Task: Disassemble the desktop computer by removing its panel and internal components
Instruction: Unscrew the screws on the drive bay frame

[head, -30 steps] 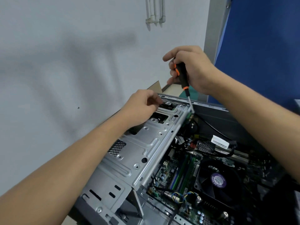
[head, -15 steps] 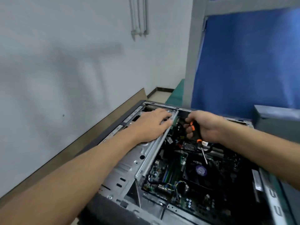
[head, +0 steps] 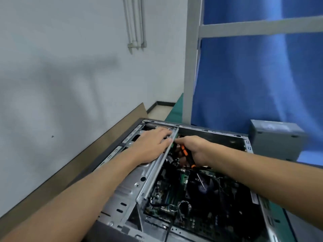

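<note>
When reaching into the open computer case (head: pixel 218 132), which lies on its side beside a brown board (head: pixel 87 163) along the wall with the side panel already off, observe the following.

Note the left hand (head: pixel 150 145) laid flat on the metal cage (head: pixel 122 193), fingers straight, tips against the long bar (head: pixel 153 175). Note the right hand (head: pixel 195 149) clenched around the screwdriver (head: pixel 188 158), bare shaft angled down over the fan (head: pixel 211 191).

Guard against a slip of that shaft onto the circuit board (head: pixel 167 194) or into the fan; judged likely to scratch or damage parts. Avoid snagging the loose wires (head: pixel 182 206) with the right wrist. Mind the sheet-metal edges close to both forearms. Support the cage before freeing it, to prevent a drop onto the board.

Find inside the case: cage along the left side; circuit board, fan and wires to the right, all apparently fitted. Cannot tell whether a screw remains at the far end, hidden behind both hands.

Leave the grey box (head: pixel 276 138) outside the case, just beyond its right far corner.
</note>
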